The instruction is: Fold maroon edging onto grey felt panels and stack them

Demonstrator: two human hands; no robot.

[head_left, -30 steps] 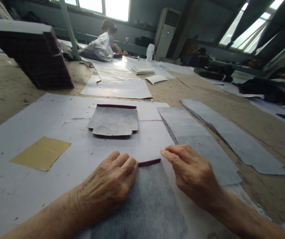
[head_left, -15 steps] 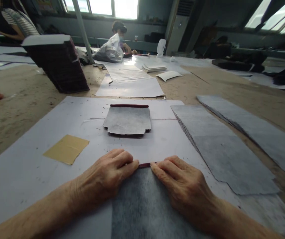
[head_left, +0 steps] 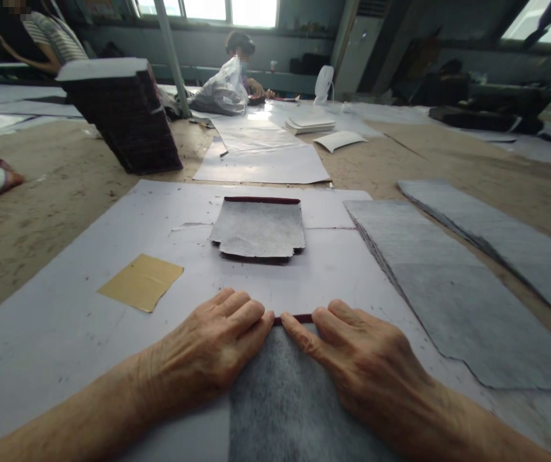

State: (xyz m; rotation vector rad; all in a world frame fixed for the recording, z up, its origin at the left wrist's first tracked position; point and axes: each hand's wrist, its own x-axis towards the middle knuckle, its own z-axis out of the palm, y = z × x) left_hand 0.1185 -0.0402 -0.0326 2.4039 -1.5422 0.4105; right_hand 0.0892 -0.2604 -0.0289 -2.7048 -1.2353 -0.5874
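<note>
A grey-backed fabric piece (head_left: 285, 404) lies in front of me on a white sheet (head_left: 58, 359). Its far edge is turned over into a narrow dark-red strip (head_left: 301, 318). My left hand (head_left: 220, 340) is closed on the left end of this fold, fingers curled and pressed down. On the same fold, my right hand (head_left: 374, 356) presses with its index finger stretched along it and the other fingers bent; its thumb is hidden. Beyond both hands lies a small stack of grey-backed pieces (head_left: 258, 228) with notched corners and a dark-red folded top edge.
A yellow square of paper (head_left: 143, 282) lies left of my hands. To the right are two stacks of long grey pieces (head_left: 448, 289) (head_left: 501, 247). A tall, leaning dark stack (head_left: 128, 122) stands at the back left. Another person (head_left: 241, 48) sits across the table.
My right index finger has shifted left along the fold towards my left hand, baring more red strip beside it. The whole view has shifted slightly.
</note>
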